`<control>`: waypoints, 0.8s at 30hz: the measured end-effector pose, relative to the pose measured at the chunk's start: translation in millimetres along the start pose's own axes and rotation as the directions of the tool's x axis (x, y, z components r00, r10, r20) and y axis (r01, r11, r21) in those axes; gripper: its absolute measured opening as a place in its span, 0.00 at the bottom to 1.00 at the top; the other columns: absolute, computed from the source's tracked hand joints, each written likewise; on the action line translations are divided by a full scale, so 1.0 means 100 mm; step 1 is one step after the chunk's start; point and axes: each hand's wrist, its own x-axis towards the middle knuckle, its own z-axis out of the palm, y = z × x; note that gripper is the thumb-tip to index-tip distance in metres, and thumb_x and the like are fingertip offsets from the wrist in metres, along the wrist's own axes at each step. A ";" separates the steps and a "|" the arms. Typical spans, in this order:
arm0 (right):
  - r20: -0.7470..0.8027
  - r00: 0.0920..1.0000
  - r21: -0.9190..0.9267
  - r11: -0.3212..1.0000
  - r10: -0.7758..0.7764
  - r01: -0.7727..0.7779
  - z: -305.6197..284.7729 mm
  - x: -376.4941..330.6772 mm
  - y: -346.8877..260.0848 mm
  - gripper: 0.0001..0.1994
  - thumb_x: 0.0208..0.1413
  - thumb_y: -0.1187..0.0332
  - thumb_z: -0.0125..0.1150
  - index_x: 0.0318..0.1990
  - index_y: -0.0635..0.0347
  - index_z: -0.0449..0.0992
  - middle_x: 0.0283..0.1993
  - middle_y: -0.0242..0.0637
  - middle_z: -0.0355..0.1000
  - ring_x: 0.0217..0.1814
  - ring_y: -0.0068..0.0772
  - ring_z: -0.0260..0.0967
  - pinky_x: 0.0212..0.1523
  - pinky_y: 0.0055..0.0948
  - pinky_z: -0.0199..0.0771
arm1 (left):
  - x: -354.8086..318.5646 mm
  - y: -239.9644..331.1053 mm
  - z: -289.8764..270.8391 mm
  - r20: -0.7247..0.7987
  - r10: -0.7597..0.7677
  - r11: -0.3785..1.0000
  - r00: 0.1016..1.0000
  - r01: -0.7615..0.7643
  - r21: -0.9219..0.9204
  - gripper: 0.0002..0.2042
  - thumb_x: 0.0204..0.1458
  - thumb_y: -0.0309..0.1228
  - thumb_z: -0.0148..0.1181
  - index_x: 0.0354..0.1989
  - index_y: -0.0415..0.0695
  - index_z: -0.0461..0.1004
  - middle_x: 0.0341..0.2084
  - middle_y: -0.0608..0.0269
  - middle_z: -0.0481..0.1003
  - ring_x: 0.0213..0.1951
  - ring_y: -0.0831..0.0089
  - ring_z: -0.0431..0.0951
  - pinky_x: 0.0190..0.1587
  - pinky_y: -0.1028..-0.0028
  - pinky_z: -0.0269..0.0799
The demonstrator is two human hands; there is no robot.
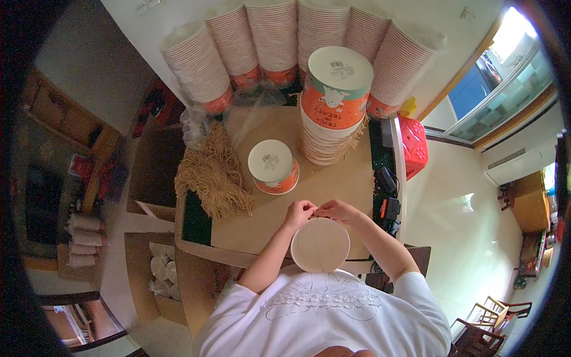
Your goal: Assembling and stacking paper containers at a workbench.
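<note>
A white-lined paper bucket point(321, 245) rests against my front at the table's near edge, its round opening facing up. At its far rim my left hand point(300, 214) and my right hand point(340, 210) meet, fingers pinched together on a thin cord. A fine strand runs from the fingertips down across the bucket's opening; the exact grip is too small to make out. Just beyond my hands stands a short upside-down stack of orange buckets point(273, 162). Left of it lies a tangled heap of brown cords point(215, 172).
A taller upside-down bucket stack point(336, 113) has cords hanging at its side. Wrapped bucket stacks point(270, 41) line the wall. Cardboard point(238, 235) covers the table. A red stool point(411, 146) stands at right, black devices point(388, 181) near the right edge, an open carton point(140, 279) below left.
</note>
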 end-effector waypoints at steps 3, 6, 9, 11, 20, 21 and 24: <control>0.001 0.999 -0.016 0.999 0.040 -0.040 0.04 -0.05 -0.10 0.10 0.48 0.61 0.60 0.32 0.58 0.78 0.20 0.24 0.68 0.17 0.12 0.57 0.14 0.16 0.52 | -0.01 0.00 0.00 -0.001 -0.010 1.000 1.000 0.010 -0.017 0.04 0.44 0.26 0.57 0.25 0.39 0.75 0.18 0.62 0.75 0.21 0.78 0.74 0.25 0.77 0.69; 0.021 0.998 0.005 0.999 0.052 -0.052 0.03 -0.07 -0.10 0.09 0.48 0.61 0.58 0.31 0.56 0.78 0.19 0.22 0.66 0.16 0.12 0.55 0.13 0.16 0.49 | -0.01 0.08 0.01 0.006 -0.031 0.999 1.000 0.031 -0.014 0.04 0.44 0.26 0.57 0.25 0.39 0.75 0.18 0.62 0.75 0.21 0.79 0.74 0.25 0.77 0.69; 0.057 0.994 -0.084 0.993 0.092 -0.087 -0.02 -0.05 -0.06 0.08 0.49 0.62 0.57 0.30 0.54 0.77 0.18 0.21 0.64 0.17 0.12 0.54 0.14 0.16 0.50 | 0.00 0.01 0.01 -0.015 0.017 0.999 1.000 -0.016 0.039 0.04 0.44 0.27 0.58 0.25 0.39 0.74 0.19 0.62 0.75 0.21 0.79 0.74 0.25 0.77 0.69; 0.072 0.994 -0.120 0.990 0.084 -0.075 -0.04 -0.03 -0.03 0.08 0.49 0.62 0.56 0.30 0.54 0.77 0.19 0.20 0.64 0.17 0.12 0.54 0.15 0.16 0.50 | -0.01 -0.01 0.01 -0.028 0.065 0.996 0.997 -0.063 0.070 0.04 0.44 0.27 0.58 0.24 0.39 0.74 0.19 0.62 0.75 0.21 0.79 0.73 0.25 0.77 0.69; 0.070 0.998 -0.018 1.000 0.000 0.002 0.02 0.02 -0.01 0.11 0.49 0.62 0.58 0.32 0.62 0.75 0.25 0.27 0.70 0.24 0.17 0.64 0.23 0.19 0.64 | -0.03 0.10 -0.02 0.044 -0.101 0.977 0.994 0.107 -0.182 0.03 0.46 0.25 0.56 0.25 0.39 0.73 0.20 0.63 0.74 0.22 0.80 0.72 0.24 0.79 0.68; 0.096 0.995 0.061 0.998 0.002 -0.007 0.07 -0.02 -0.11 0.12 0.49 0.62 0.57 0.34 0.63 0.74 0.26 0.29 0.71 0.26 0.19 0.66 0.24 0.19 0.66 | -0.04 0.08 -0.04 0.037 -0.123 0.930 0.992 0.128 -0.344 0.03 0.46 0.24 0.56 0.28 0.39 0.72 0.21 0.63 0.74 0.22 0.79 0.72 0.24 0.79 0.68; -0.089 0.996 0.299 0.954 -0.013 0.040 0.04 0.01 -0.03 0.04 0.52 0.68 0.53 0.31 0.57 0.72 0.28 0.30 0.69 0.27 0.20 0.65 0.24 0.17 0.64 | -0.04 0.21 -0.14 0.102 -0.198 0.736 0.975 0.217 -0.641 0.08 0.46 0.22 0.55 0.36 0.40 0.70 0.24 0.62 0.73 0.22 0.79 0.71 0.23 0.80 0.68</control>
